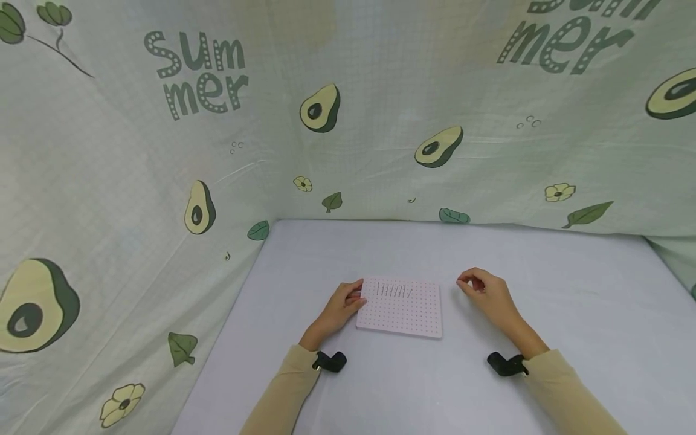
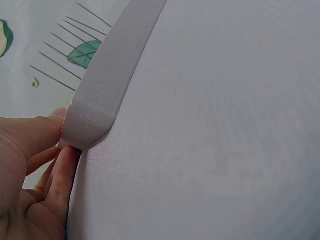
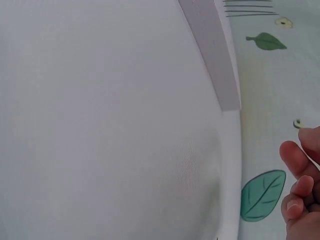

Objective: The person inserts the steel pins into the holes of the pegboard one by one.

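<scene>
A pale pink pegboard (image 1: 399, 317), covered in rows of small holes, lies on the table in the head view. Several thin dark pins (image 1: 394, 290) stand in a row near its far edge; in the left wrist view the pins (image 2: 57, 79) rise from the board's upper face. The left hand (image 1: 344, 305) pinches the board's left edge, its thumb and fingers at a corner in the left wrist view. To the right of the board, apart from it, the right hand (image 1: 486, 295) hovers with fingers loosely curled. No object shows between its fingertips in the right wrist view.
A white cloth covers the table (image 1: 402, 386). Behind and to the left hangs a pale green curtain (image 1: 370, 60) printed with avocados, leaves and lettering. Black wrist cameras sit on the left sleeve (image 1: 290, 377) and the right sleeve (image 1: 568, 386).
</scene>
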A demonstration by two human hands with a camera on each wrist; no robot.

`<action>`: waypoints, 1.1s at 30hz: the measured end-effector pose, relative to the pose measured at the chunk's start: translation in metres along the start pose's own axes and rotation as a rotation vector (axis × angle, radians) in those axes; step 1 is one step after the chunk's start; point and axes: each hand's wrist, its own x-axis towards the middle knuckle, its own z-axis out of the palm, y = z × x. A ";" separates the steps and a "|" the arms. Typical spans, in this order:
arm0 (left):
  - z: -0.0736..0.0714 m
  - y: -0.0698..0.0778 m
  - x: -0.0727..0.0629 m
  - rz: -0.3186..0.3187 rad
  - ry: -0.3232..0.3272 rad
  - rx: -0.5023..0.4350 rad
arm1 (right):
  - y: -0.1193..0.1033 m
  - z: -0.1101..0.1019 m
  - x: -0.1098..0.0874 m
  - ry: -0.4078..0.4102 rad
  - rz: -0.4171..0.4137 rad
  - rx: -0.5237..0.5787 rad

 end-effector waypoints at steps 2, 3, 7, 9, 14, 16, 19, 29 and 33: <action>0.000 0.000 0.000 0.003 -0.003 0.002 | 0.003 -0.005 -0.001 0.012 0.009 -0.007; 0.000 0.000 0.000 0.002 -0.004 0.001 | 0.004 -0.007 -0.002 0.018 0.014 -0.009; 0.000 -0.001 0.000 0.006 -0.008 0.003 | 0.012 -0.015 -0.007 0.047 0.039 -0.020; 0.001 -0.001 0.000 0.007 -0.008 0.004 | 0.015 -0.019 -0.009 0.059 0.050 -0.027; -0.001 0.014 -0.004 0.007 -0.021 0.013 | 0.020 -0.029 -0.010 0.059 0.104 -0.055; -0.002 0.015 -0.004 0.008 -0.022 0.011 | 0.022 -0.033 -0.011 0.050 0.131 -0.073; -0.002 0.001 -0.001 0.006 -0.013 -0.002 | 0.025 -0.038 -0.013 0.039 0.165 -0.090; -0.001 0.000 0.000 -0.005 -0.015 0.006 | 0.035 -0.050 -0.022 0.000 0.239 -0.142; -0.001 0.000 0.000 -0.005 -0.015 0.010 | 0.037 -0.053 -0.025 -0.009 0.255 -0.152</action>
